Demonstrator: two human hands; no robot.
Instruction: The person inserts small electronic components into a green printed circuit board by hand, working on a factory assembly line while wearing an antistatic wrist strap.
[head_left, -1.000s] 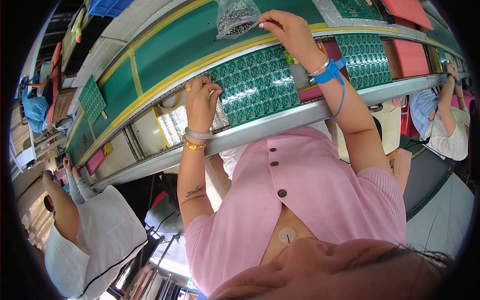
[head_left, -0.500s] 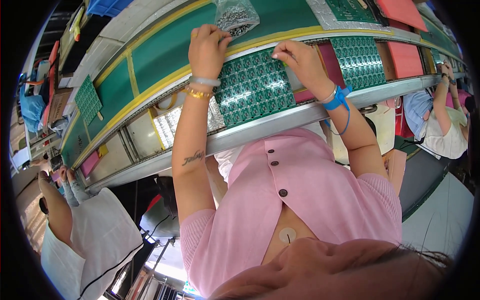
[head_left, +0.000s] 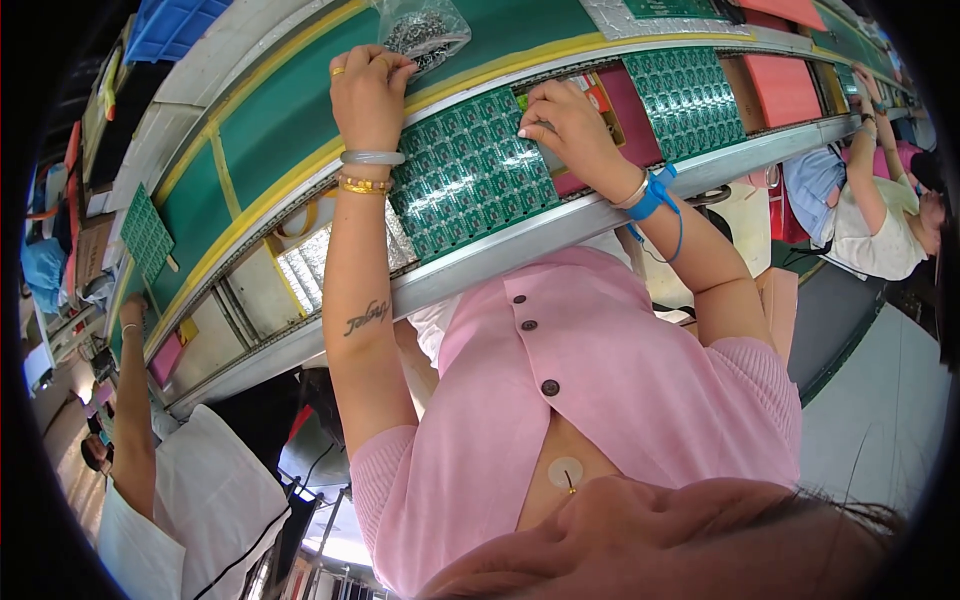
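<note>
A panel of green circuit boards point(head_left: 470, 170) lies across the conveyor rails in front of me, with rows of small repeated boards on it. My left hand point(head_left: 368, 100) hovers by its far left corner, fingers curled and thumb pressed toward them; anything in the pinch is too small to make out. Just beyond those fingers, a clear plastic bag point(head_left: 425, 38) of small metal parts sits on the green belt. At the panel's right edge is my right hand point(head_left: 568, 128), thumb and fingertips pinched together over it. What that pinch holds, if anything, is hidden.
Another green panel point(head_left: 685, 100) lies farther right on the rails, before a pink-red block point(head_left: 780, 90). A smaller green panel point(head_left: 147, 232) leans at the far left. The metal rail point(head_left: 500, 232) runs between me and the panel. People sit at the line on both sides.
The whole view has shifted, so the line appears farther left. My right fingertips have come slightly nearer to me along the panel's edge. The person at left now stretches an arm toward the line.
</note>
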